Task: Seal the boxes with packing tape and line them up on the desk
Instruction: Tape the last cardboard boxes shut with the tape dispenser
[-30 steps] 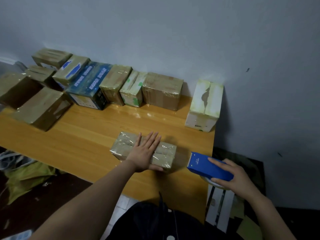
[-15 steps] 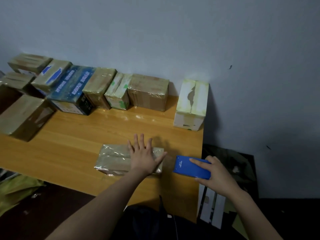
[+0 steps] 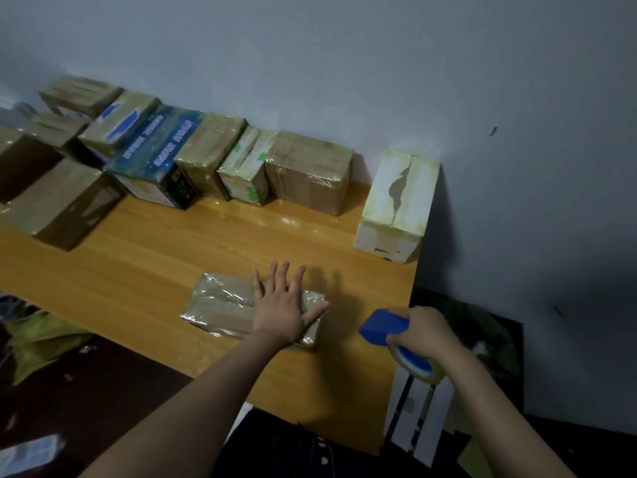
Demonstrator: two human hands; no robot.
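Taped box under my left palm, tape dispenser off to its right in my other hand.

The desk carries a row of sealed boxes along the wall, and the white box stands at its right end, by the desk corner. The small box I am working on lies near the front edge, well apart from that row, its long axis running left to right. My left hand lies flat and spread on its right half, gripping nothing. My right hand is closed around the blue tape dispenser, just beside the box's right end. My left hand is the nearer, so pushing it back into line falls to that hand, I judge.
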